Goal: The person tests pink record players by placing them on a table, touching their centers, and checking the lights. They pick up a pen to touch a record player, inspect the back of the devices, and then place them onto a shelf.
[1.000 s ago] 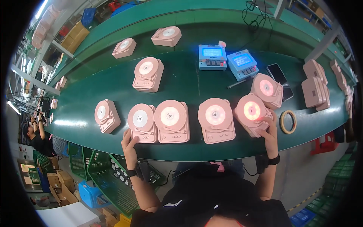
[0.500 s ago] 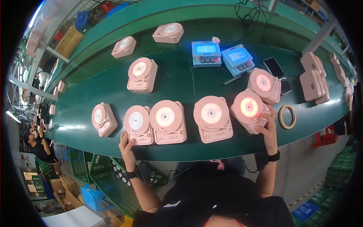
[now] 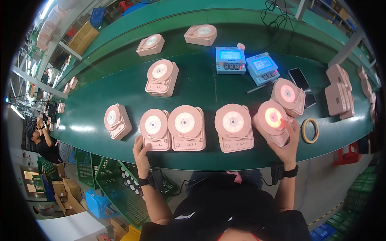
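On the green table (image 3: 193,92), near the front edge: a red-glowing toy record player (image 3: 270,125), held at its side by the right hand (image 3: 286,145). Just beside, a tan ring (image 3: 304,132). Farther left, the left hand (image 3: 141,156), bent around the corner of a second pink record player (image 3: 154,126); gripping or only touching, hard to say.

– What is the left hand (image 3: 141,156) doing?
– It is touching the near left corner of a pink turntable (image 3: 153,125).
– The right hand (image 3: 287,145)?
– It is touching a second turntable (image 3: 268,124), whose disc is glowing orange-red.
– Beyond?
– Two blue boxes (image 3: 230,67) are showing lit screens.
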Available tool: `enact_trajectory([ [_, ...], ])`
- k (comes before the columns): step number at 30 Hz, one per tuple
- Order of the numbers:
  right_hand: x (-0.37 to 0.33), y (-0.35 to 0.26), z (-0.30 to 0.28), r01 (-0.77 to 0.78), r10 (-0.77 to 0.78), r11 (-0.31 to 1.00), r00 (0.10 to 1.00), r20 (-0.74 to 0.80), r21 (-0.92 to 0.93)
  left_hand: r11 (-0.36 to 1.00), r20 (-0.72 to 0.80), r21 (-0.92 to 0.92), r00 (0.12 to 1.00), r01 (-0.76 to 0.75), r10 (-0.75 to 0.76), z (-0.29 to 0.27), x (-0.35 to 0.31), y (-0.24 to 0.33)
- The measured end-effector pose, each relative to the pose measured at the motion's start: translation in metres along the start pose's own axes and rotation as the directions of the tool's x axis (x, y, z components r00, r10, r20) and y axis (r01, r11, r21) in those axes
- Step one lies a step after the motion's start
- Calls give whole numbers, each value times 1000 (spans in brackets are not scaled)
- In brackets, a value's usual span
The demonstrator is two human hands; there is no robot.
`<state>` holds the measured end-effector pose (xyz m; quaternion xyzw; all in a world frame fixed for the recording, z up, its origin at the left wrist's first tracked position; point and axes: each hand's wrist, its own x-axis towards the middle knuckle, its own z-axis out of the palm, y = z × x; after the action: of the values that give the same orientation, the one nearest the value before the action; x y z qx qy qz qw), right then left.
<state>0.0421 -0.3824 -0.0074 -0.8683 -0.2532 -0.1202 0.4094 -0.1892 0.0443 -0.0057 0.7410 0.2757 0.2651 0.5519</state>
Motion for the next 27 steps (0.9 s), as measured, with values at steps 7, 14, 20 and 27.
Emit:
enact_trajectory([
  [7, -11, 15, -34, -231, 349, 628, 937, -3, 743, 998, 1, -26, 999, 49, -49, 10, 2, 1],
  [14, 109, 53, -103, -180, 506, 240, 862, 35, 954, 988, 5, 87, 992, 125, -126, 46, -13, 27],
  [20, 213, 139, -120, -293, 691, 221, 720, 63, 930, 967, -47, 201, 985, -154, 166, 68, -12, 21],
  [27, 255, 231, -91, -301, 608, 173, 782, 139, 938, 775, 47, 607, 982, -174, 184, 46, 94, 114],
])
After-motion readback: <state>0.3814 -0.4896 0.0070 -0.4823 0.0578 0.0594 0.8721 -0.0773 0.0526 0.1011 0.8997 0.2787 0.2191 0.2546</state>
